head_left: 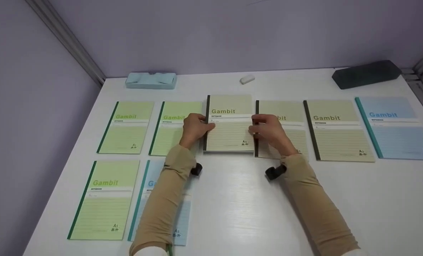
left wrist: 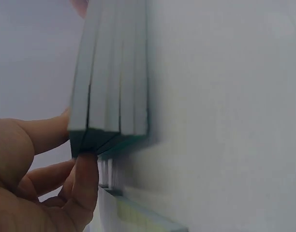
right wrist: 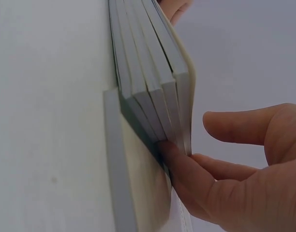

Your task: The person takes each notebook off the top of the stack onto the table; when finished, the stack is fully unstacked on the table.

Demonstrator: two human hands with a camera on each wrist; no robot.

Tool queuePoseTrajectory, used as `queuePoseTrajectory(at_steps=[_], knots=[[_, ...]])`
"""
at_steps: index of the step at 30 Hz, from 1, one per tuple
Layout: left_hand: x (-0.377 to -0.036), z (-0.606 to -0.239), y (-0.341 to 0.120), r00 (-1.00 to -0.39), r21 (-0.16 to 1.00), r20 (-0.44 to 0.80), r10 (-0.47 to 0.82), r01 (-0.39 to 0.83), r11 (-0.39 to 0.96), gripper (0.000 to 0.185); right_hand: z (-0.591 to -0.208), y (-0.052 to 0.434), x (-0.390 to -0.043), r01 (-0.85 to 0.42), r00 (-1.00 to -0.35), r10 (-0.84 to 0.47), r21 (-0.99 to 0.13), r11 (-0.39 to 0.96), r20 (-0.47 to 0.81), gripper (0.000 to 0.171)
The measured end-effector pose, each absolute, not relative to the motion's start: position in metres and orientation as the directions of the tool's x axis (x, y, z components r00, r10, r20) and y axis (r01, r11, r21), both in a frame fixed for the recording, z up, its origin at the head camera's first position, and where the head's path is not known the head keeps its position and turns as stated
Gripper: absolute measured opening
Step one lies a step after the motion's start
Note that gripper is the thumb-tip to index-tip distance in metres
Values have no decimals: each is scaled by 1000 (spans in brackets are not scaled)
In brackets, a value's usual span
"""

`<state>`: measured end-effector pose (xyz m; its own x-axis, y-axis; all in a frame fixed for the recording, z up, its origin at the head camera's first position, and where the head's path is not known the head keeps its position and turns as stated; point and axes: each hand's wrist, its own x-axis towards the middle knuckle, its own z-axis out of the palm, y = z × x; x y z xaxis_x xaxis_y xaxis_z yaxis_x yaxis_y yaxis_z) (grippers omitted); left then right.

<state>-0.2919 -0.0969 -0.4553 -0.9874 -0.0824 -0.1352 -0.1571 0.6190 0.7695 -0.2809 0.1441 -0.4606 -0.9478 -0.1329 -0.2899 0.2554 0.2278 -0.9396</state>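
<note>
A stack of several notebooks (head_left: 231, 137) lies at the middle of the table, a beige one with a dark spine on top. My left hand (head_left: 194, 128) pinches the stack's spine side, its thumb on the top cover and a finger against the spines. At the opposite edge is my right hand (head_left: 270, 131); its fingers press the page edges while the thumb (right wrist: 230, 126) stands off the cover. In the right wrist view the page edges (right wrist: 153, 96) are slightly uneven. A beige notebook (head_left: 280, 105) lies partly hidden under the right hand.
Green notebooks (head_left: 131, 138) lie at the left, with a blue notebook (head_left: 186, 220) partly behind the left sleeve. To the right are a beige notebook (head_left: 339, 142) and another blue notebook (head_left: 400, 138). Along the back stand a light blue case (head_left: 151, 81), a white eraser (head_left: 247, 79) and a dark case (head_left: 368, 74).
</note>
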Motion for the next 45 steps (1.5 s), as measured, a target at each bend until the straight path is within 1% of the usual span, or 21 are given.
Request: queuePoseTrajectory(at_steps=[4,10,17,25,32,36,37,39,44,45], knots=[[-289,-454,-99,-983,760,-158,-92,-180,624,32,-462,143,-280,241,-952,-129,-938,248,-278,53],[-285,-451,-102,-980,785,-180,-90,-198,586,29,-462,143,-278,233,-949,-156,-943,237,-273,52],[-286,-452,-101,-986,819,-126,-104,-163,549,24,-460,144,-279,217,-955,-147,-946,242,-257,52],[-288,-456,-96,-992,832,-60,-115,-114,543,28,-460,144,-281,231,-954,-123,-934,272,-272,54],[-288,-451,-96,-989,835,-111,-100,-147,531,34,-460,143,-281,226,-955,-126,-935,273,-268,53],[-287,-447,-96,-991,845,-108,-77,-132,518,32,-460,144,-280,225,-956,-126,-936,272,-266,50],[-287,-446,-96,-992,854,-109,-69,-129,504,30,-459,145,-280,226,-955,-126,-937,268,-267,50],[-287,-444,-96,-990,891,-132,-44,-137,433,27,-458,145,-279,234,-953,-133,-940,247,-272,50],[-284,-443,-100,-972,959,-229,42,-218,179,24,-457,145,-278,256,-947,-137,-941,223,-290,51],[-283,-443,-100,-969,961,-240,54,-229,154,24,-456,145,-279,256,-948,-130,-938,235,-292,50]])
